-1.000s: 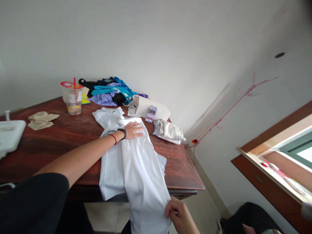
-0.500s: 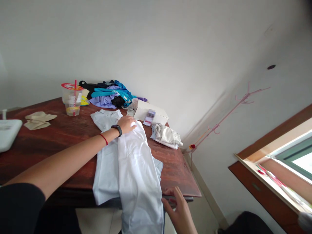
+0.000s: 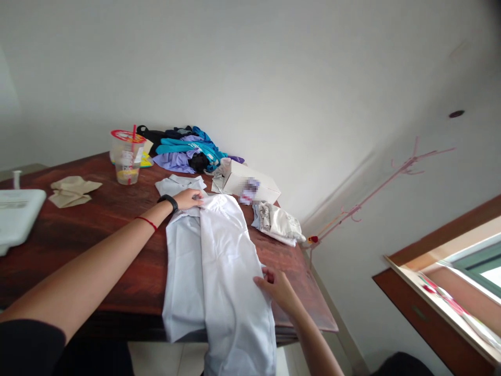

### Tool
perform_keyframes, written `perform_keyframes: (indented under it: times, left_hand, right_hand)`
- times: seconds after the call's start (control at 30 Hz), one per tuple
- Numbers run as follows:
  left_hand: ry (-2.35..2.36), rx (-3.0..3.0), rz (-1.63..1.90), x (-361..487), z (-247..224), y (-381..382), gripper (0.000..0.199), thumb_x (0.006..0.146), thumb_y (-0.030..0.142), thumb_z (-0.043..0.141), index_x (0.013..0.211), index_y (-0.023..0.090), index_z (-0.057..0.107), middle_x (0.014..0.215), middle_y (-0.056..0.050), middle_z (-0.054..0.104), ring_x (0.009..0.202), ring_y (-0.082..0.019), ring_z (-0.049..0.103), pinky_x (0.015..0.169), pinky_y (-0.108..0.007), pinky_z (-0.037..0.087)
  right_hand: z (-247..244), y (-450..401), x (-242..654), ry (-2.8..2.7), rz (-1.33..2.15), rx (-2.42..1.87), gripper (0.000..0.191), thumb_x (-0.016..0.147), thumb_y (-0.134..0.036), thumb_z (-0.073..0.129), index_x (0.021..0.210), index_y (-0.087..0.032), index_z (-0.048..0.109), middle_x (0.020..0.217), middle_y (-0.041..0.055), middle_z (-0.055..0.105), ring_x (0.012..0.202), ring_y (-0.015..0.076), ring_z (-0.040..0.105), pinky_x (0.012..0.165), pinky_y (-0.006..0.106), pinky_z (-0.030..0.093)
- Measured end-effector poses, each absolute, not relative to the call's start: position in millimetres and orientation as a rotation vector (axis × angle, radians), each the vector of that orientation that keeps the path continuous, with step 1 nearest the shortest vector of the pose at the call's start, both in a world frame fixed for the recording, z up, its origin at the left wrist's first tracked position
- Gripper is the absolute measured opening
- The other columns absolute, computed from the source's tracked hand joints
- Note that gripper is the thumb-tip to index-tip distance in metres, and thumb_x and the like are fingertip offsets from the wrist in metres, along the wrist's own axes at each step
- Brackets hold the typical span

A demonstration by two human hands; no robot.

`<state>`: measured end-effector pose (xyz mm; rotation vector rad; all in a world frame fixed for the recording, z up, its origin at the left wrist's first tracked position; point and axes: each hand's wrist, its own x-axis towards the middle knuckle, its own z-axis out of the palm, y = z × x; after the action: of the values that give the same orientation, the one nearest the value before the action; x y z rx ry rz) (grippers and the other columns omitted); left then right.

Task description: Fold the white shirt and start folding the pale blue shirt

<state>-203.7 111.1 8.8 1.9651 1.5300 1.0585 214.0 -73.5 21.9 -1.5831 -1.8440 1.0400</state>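
Note:
A white garment (image 3: 230, 256) lies lengthwise over a pale grey-blue collared shirt (image 3: 183, 277), and both hang over the table's front edge. My left hand (image 3: 189, 199), with a black band on its wrist, is closed at the top left edge of the white garment, fingers pinching the cloth. My right hand (image 3: 276, 284) is at the garment's right edge, thumb and fingers curled close to the cloth; whether they grip it is hard to tell.
On the dark red table (image 3: 117, 245) are a plastic cup (image 3: 128, 162), a brown napkin (image 3: 72, 191), a white container (image 3: 19, 216), heaped clothes (image 3: 188, 151), a white box (image 3: 254, 180) and a folded bundle (image 3: 279, 223). A pink coat stand (image 3: 368, 196) stands right.
My left hand has moved from the middle of the white garment's top to its left corner and closed there. My right hand has risen from the table's front edge along the garment's side.

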Motion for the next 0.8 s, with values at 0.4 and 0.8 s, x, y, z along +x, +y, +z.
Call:
perform_keyframes:
  times: [0.4,0.8]
  left_hand:
    - [1.456,1.832,1.352,-223,63,84,0.071,0.09,0.066,0.024,0.077,0.015,0.071,0.09,-0.012,0.074,0.097,-0.02,0.063,0.073,-0.036,0.05]
    - [1.867,1.985,1.145,-248,59,68,0.064,0.076,0.073,0.041,0.063,0.018,0.071,0.065,-0.008,0.072,0.093,-0.022,0.069,0.076,-0.035,0.041]
  right_hand:
    - [81,-57,212,-1.829,0.822,-1.501,0.056,0.082,-0.072,0.061,0.08,-0.016,0.063,0.074,0.0037,0.062,0.068,0.0164,0.052,0.06,0.026,0.042]
    - [27,-63,236,-2.101,0.819,-1.7,0.049,0.088,-0.059,0.053,0.064,-0.017,0.058,0.06,0.0005,0.056,0.06,0.015,0.047,0.055,0.026,0.034]
